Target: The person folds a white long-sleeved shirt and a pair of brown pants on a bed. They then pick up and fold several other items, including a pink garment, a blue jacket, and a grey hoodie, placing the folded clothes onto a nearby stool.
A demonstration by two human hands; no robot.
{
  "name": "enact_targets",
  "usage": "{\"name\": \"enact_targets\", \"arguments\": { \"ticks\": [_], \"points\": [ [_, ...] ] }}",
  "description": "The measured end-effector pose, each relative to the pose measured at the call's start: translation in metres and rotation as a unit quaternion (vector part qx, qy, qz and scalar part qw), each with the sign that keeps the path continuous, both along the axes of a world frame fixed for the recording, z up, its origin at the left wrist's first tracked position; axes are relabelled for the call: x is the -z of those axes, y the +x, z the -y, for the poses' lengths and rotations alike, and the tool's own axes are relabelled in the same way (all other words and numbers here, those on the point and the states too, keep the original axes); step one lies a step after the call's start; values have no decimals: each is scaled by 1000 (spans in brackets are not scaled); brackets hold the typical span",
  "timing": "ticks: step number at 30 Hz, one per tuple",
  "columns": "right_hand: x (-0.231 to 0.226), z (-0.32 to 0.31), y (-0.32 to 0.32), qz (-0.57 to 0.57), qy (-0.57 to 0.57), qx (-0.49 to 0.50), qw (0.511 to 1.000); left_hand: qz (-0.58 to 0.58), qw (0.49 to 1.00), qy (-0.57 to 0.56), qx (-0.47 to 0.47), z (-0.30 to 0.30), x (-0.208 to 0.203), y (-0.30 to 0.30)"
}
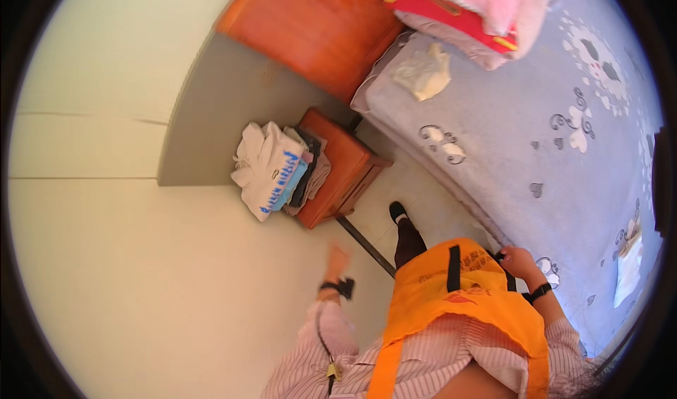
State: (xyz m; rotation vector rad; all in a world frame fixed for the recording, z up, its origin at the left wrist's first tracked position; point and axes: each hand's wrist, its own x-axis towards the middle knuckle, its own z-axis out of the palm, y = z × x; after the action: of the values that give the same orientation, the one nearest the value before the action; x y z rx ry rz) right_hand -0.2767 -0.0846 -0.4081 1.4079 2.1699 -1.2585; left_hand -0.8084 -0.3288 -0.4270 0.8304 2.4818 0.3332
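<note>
Orange apron [465,293] cloth hangs down the person's front, over a pink striped shirt, and the right hand [520,261] rests at its upper right edge, beside a black strap; whether its grip is pinching the cloth or only lying against it I cannot tell. A dark band sits on that wrist. The left hand [337,261] is lifted out to the side, blurred, touching nothing, so its grip cannot be made out either; a dark watch is on the wrist. Just right of the apron runs the edge of a bed [536,138] with a lilac patterned cover. Farther off, by the wall, a wooden nightstand [345,173] carries a stack of folded clothes [271,170], white on top.
</note>
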Motion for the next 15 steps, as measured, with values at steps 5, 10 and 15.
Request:
{"name": "enact_targets", "arguments": {
  "ticks": [5,10,15],
  "points": [
    [18,41,177,24,29,186,982,275,833,-327,352,35,9,190],
    [12,64,277,44,28,300,953,169,944,-157,236,-84,-13,184],
    [17,102,316,-54,36,446,893,144,972,54,179,-209,-19,181]
  ]
}}
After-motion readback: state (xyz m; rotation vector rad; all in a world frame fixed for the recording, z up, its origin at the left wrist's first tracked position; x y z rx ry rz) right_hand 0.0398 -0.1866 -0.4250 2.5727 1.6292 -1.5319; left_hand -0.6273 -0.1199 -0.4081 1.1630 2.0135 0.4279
